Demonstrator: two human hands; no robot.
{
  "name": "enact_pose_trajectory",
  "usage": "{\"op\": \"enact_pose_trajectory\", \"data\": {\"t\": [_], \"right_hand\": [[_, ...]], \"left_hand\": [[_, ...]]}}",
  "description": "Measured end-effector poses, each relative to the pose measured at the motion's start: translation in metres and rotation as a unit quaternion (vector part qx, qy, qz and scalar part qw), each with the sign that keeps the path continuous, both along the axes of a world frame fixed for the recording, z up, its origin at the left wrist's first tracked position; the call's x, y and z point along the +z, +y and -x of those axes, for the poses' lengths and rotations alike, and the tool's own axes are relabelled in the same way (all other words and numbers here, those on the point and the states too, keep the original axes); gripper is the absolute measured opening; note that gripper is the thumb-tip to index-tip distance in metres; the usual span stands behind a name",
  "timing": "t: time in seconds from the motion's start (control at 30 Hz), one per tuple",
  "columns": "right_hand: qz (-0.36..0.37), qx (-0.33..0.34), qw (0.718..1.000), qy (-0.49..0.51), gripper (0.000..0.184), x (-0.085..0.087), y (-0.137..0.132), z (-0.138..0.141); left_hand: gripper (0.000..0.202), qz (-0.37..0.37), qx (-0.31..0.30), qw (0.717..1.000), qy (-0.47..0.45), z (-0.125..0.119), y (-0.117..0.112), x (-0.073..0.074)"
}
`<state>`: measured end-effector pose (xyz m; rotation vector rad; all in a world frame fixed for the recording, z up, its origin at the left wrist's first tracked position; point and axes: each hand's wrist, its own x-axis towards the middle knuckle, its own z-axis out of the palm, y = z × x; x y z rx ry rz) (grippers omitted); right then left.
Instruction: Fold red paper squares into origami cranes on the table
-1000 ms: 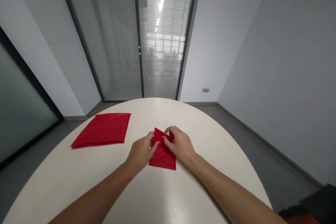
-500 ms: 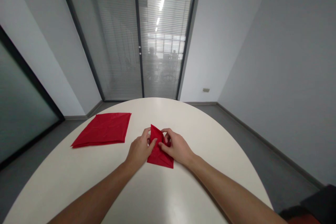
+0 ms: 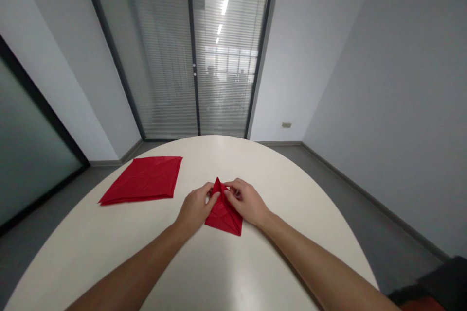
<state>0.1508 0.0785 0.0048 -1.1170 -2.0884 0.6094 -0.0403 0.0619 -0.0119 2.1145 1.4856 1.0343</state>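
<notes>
Small red paper-like folded sheet (image 3: 223,217) over round white table (image 3: 204,265), pointing to twelve | left hand (image 3: 194,208) clamped on it at ten, right hand (image 3: 251,203) at two | I'd pinch lightly, layers flush

creased matt sheet (image 3: 224,215), perhaps paper

Round cream table (image 3: 204,272) in a pale-walled room
Beyond the table, slatted blinds (image 3: 160,58) cover glazing split by a dark upright frame (image 3: 191,19); a small plate (image 3: 286,125) sits low on the wall behind it and to the right. Left of the table stands a dark-edged frosted panel (image 3: 29,141); grey floor (image 3: 350,204) shows around it, and a blurred dark object (image 3: 445,282) lies to its near right.
</notes>
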Motion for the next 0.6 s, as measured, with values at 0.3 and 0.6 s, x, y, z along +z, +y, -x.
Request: {"op": "enact_pose_trajectory", "data": {"t": [0.3, 0.6], "right_hand": [[-0.022, -0.009, 0.999, 0.045, 0.017, -0.0022, 0.0042, -0.0003], [0.027, 0.019, 0.992, 0.120, 0.021, -0.0003, 0.0022, 0.0021]], "left_hand": [[0.018, -0.003, -0.026, 0.999, -0.030, -0.0010, -0.0010, 0.0012], [0.019, 0.007, -0.060, 0.998, -0.017, -0.0007, -0.0035, 0.0047]]}}
